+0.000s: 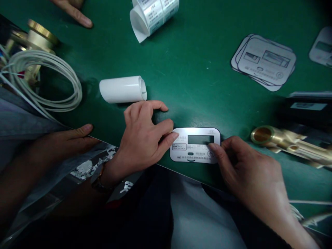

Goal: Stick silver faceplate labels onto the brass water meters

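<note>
A silver faceplate (pixel 199 148) with rounded corners, printed text and a rectangular window lies near the table's front edge. My left hand (pixel 145 138) pinches its upper left corner between thumb and index finger, while another finger stretches out over the table. At the opposite end, my right hand (pixel 249 169) grips the right edge, thumb on top and the other fingers partly hidden. Just beyond my left hand rests a white rolled-up sheet (pixel 120 90).
A roll of printed labels (pixel 158 15) lies at the back. Faceplates (pixel 264 62) are stacked at right, above a brass fitting (pixel 285 141). Coiled cable (pixel 46 81) and a brass valve body (pixel 38 38) stand left. A co-worker's hands (pixel 80 133) show at left and top.
</note>
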### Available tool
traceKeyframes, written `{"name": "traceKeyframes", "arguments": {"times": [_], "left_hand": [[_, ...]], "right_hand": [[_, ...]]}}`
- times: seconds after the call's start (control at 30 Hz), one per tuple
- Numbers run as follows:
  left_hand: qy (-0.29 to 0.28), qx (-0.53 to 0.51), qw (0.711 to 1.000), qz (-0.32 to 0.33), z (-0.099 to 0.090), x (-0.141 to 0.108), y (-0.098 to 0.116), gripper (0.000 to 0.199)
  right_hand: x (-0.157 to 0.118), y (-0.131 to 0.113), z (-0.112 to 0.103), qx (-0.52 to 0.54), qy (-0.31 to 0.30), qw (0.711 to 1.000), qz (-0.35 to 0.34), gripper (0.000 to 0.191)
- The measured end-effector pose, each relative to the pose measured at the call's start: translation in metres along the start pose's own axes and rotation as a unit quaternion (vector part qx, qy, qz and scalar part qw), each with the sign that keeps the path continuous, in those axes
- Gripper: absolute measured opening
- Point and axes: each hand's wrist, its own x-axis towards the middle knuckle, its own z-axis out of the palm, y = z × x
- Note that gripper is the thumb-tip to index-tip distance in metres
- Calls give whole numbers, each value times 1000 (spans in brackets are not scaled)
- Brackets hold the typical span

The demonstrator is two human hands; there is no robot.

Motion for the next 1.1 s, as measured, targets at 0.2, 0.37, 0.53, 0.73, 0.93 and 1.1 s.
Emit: {"name": "traceKeyframes", "arguments": {"times": [0.2, 0.37, 0.53, 0.73, 0.93, 1.1], "left_hand": [[-4, 6, 1000, -4, 0, 0, 1, 25], [-6, 5, 1000, -8, 0, 0, 1, 26], [-3, 5, 1000, -6, -1, 0, 2, 25], [2, 10, 1000, 0, 0, 0, 2, 23], [24, 12, 1000, 5, 0, 1, 3, 31], [175, 7, 984, 45, 2, -21, 7, 39]], "right_hand": [[1, 1, 1, 0, -1, 1000, 2, 43], [0, 0, 1, 3, -1, 1000, 4, 45], [0, -1, 1, 5, 5, 1000, 5, 44], [0, -1, 1, 3, 6, 1000, 4, 44], [-1, 0, 4, -3, 2, 1000, 12, 41], [-2, 0, 6, 1, 4, 1000, 15, 40]]}}
